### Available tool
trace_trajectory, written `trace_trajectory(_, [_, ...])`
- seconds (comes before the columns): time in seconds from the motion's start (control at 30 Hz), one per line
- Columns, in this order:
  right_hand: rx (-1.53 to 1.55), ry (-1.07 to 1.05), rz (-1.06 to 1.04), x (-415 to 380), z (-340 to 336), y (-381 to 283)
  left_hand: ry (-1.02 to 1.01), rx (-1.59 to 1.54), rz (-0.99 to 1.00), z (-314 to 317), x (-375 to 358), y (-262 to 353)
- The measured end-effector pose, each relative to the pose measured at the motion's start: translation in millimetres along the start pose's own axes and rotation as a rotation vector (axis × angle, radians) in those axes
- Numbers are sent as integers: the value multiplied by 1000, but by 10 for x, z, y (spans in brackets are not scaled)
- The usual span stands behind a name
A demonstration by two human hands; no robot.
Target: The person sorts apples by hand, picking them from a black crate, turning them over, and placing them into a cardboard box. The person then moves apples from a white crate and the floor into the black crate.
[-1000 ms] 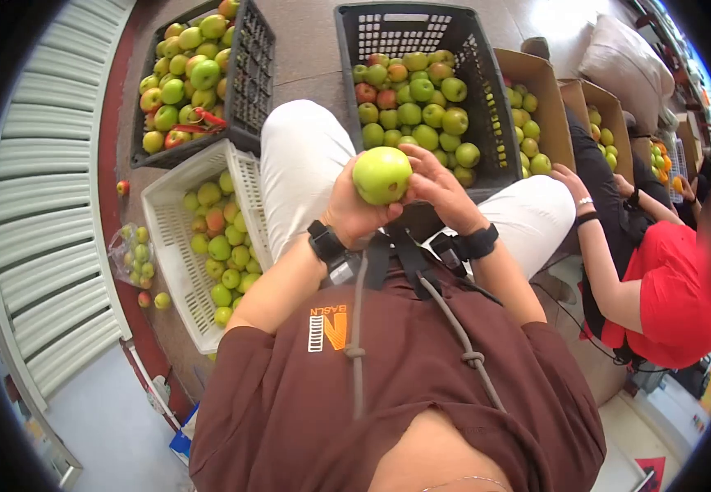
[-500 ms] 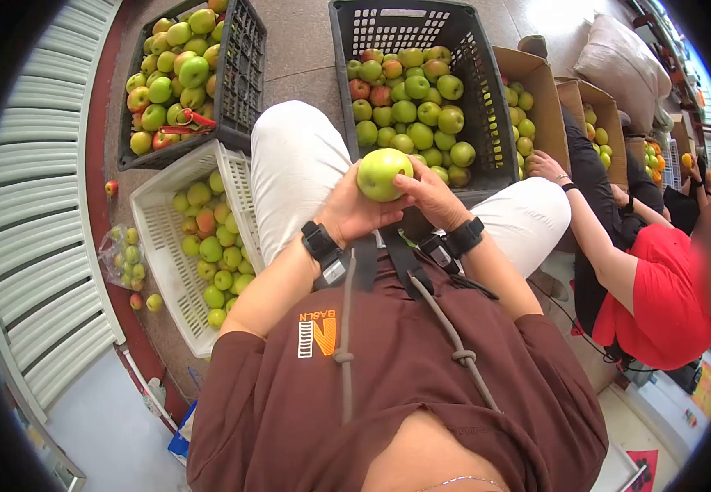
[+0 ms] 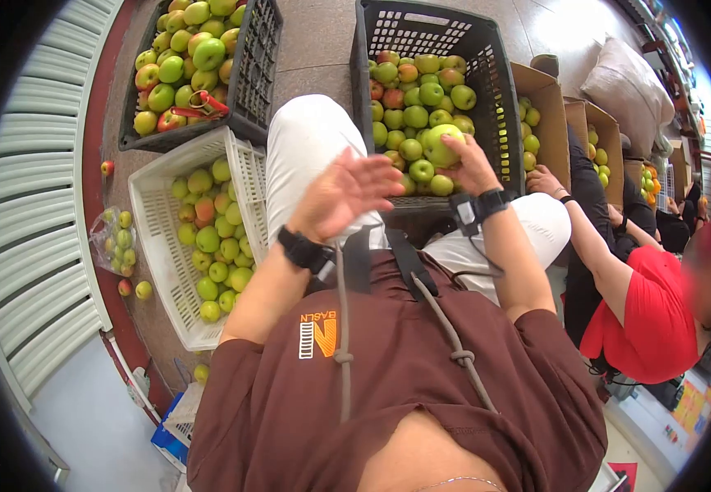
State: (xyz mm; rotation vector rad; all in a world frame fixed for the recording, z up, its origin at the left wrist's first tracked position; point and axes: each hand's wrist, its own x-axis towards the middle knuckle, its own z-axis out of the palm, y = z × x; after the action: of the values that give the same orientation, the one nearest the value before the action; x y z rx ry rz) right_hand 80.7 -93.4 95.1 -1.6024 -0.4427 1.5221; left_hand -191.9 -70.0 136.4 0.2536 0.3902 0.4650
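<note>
A large green apple point(image 3: 441, 146) is in my right hand point(image 3: 475, 166), with the thumb on its near side. That hand hangs over the front part of a black crate point(image 3: 509, 107) holding many green and reddish apples point(image 3: 415, 116). My left hand point(image 3: 354, 190) holds nothing; its palm shows and the fingers are stretched out toward the crate, above the gap between my knees. Both wrists wear black straps.
At the left stand a white crate point(image 3: 155, 246) of apples and a black crate point(image 3: 250, 82) of apples with a red-handled tool point(image 3: 201, 107) on top. A bagged bunch of apples point(image 3: 117, 243) lies on the floor. On the right, a person in red point(image 3: 649, 307) reaches toward a cardboard box point(image 3: 546, 115).
The apple has moved from between both hands at my lap, forward and right over the black crate in my right hand. My left hand has let go and opened.
</note>
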Motion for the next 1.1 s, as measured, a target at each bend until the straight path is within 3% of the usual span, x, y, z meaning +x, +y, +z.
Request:
trace_trajectory(0.13, [-322, 158, 176, 413, -320, 158, 205, 129, 431, -243, -549, 544])
trace_trajectory(0.2, [-694, 154, 190, 974, -761, 552, 381, 158, 626, -681, -882, 733])
trace_trajectory(0.27, [-849, 126, 233, 892, -626, 459, 707, 146, 778, -1173, -1270, 790])
trace_trajectory(0.33, [-741, 78, 134, 1065, -780, 734, 1038, 256, 862, -1647, -1700, 699])
trace_trajectory(0.47, [-1178, -79, 238, 1316, -989, 825, 1570, 304, 773, -2431, -2507, 261])
trace_trajectory(0.53, [-1080, -104, 222, 1404, -1118, 928, 1755, 320, 670, -2742, -2857, 4])
trace_trajectory(0.6, [-1188, -52, 224, 1327, -1033, 831, 1874, 320, 570, -2992, -3131, -207])
trace_trajectory(0.63, [-1165, -12, 240, 1276, -973, 771, 2049, 384, 509, -3114, -3197, -298])
trace_trajectory(0.67, [-1160, -88, 259, 1568, -1251, 924, 2096, 501, 427, -3310, -3296, -410])
trace_trajectory(0.73, [-834, -60, 162, 1398, -1121, 902, 2166, 739, 248, -3689, -3508, -598])
trace_trajectory(0.77, [-878, 17, 156, 1370, -1052, 876, 2198, 954, 34, -3529, -3460, -576])
trace_trajectory(0.87, [-916, -4, 129, 1123, -849, 735, 2343, 959, 74, -3435, -3282, -618])
trace_trajectory(0.9, [-882, -57, 155, 1072, -805, 723, 2235, 899, -39, -3428, -3291, -585])
trace_trajectory(1.0, [-892, -1, 250, 411, -224, 450, 2176, 1062, 28, -3445, -3215, -607])
trace_trajectory(1.1, [-849, -70, 204, 367, -314, 617, 1926, 1058, -106, -3343, -3159, -514])
